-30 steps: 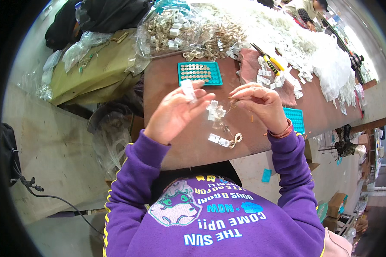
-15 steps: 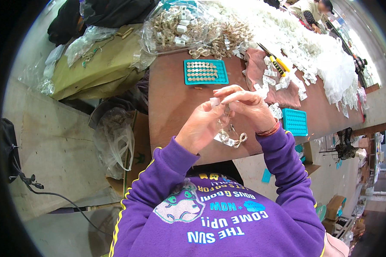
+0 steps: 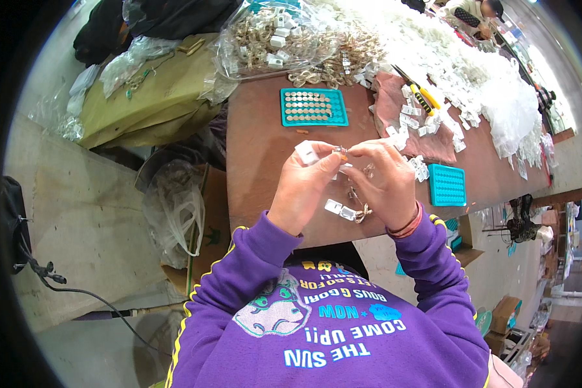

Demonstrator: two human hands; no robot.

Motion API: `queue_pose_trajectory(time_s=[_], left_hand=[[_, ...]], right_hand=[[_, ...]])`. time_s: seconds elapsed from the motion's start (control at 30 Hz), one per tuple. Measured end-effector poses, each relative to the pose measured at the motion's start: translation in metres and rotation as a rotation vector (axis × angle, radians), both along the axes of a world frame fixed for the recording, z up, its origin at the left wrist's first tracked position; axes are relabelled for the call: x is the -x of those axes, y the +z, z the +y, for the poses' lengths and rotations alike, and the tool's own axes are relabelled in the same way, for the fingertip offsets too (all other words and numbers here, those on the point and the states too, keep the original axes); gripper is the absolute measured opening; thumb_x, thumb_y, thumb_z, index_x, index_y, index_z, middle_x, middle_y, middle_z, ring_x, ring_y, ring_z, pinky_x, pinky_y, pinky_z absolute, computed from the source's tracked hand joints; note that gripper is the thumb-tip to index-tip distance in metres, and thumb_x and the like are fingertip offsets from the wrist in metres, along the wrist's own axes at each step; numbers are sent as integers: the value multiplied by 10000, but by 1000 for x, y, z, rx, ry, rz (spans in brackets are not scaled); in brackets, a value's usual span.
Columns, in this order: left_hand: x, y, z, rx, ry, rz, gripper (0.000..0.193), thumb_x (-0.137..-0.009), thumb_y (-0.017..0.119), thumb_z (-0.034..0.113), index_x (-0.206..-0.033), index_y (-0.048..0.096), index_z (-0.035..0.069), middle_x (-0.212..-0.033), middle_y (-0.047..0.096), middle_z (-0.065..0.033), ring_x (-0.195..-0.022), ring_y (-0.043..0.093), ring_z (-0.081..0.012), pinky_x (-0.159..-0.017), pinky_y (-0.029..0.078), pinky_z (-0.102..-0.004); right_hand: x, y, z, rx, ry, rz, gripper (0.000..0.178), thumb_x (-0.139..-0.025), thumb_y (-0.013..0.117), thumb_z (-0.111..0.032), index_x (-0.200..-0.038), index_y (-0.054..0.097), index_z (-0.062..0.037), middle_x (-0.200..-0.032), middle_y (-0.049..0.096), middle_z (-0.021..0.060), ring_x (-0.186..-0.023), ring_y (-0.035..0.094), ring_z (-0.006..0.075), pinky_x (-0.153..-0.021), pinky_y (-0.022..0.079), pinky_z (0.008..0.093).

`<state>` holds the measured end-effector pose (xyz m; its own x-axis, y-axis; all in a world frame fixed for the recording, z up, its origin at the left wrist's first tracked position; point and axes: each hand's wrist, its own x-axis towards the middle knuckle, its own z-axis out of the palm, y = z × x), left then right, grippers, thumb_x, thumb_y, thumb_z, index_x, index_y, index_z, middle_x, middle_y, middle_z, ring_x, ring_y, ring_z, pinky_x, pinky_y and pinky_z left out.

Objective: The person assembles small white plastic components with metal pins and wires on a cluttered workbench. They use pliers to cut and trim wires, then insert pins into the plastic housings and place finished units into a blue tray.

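My left hand (image 3: 297, 191) pinches a small white plastic battery case (image 3: 306, 153) between thumb and fingers. Against it, the thumb and forefinger of my right hand (image 3: 393, 186) come together on a tiny part at the case's end, too small to make out. Below my fingers, at the table edge, are two more small white cases (image 3: 340, 209) beside a looped bundle of thin wire (image 3: 363, 213). Beyond my hands lies a teal tray (image 3: 338, 116) with rows of silver button cells (image 3: 306, 106); some slots on its right side are unfilled.
Yellow-and-black handled pliers (image 3: 425, 100) lie on a pink cloth (image 3: 389, 103) among white cases. A second teal tray (image 3: 447, 185) sits at right. Wire bundles in a clear bag (image 3: 271, 45) and a large white heap (image 3: 446, 61) fill the back. Another person (image 3: 472, 16) is far right.
My hands have drawn slightly apart, and my right fingers have shifted off the top of the case. More of the white case now shows. The two lower cases have come into fuller view.
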<state>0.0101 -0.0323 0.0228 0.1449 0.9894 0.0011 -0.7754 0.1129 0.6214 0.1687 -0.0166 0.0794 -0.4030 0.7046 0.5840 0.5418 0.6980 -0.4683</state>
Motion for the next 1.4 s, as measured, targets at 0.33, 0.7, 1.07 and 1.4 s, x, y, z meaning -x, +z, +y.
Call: queue_pose_trajectory(time_s=[0.33, 0.7, 1.07, 1.4], left_hand=[[2, -6, -4, 151, -43, -183, 222, -973, 590, 150, -1148, 559, 18, -1117, 612, -97, -1039, 609, -200, -913, 504, -302], [11, -11, -7, 113, -107, -184, 409, -1003, 442, 136, -1331, 416, -106, -1314, 516, -215, -1220, 534, -330, -1064, 444, -385], [16, -9, -6, 140, -180, -188, 423, -1015, 470, 159, -1349, 411, -94, -1318, 527, -192, -1237, 530, -307, -1089, 430, -379], [15, -13, -8, -46, 117, 324, 354, -918, 672, 119, -1244, 572, 23, -1050, 653, -18, -923, 585, -78, -841, 472, -243]], right_hand=[[3, -17, 9, 0, 12, 96, 155, -775, 711, 18, -915, 674, -37, -863, 655, 104, -718, 675, 238, -605, 538, 307], [-7, -31, 19, 362, 23, 165, 125, -818, 689, 70, -939, 678, 43, -959, 671, 79, -829, 672, 116, -726, 551, 232], [-13, -29, 18, 780, 50, 524, 112, -862, 683, 4, -971, 672, 29, -884, 704, 56, -751, 657, 82, -651, 526, 214], [2, -30, 12, 1064, 195, 726, 170, -867, 722, -68, -1007, 670, 14, -840, 692, 39, -706, 616, 49, -608, 481, 187]])
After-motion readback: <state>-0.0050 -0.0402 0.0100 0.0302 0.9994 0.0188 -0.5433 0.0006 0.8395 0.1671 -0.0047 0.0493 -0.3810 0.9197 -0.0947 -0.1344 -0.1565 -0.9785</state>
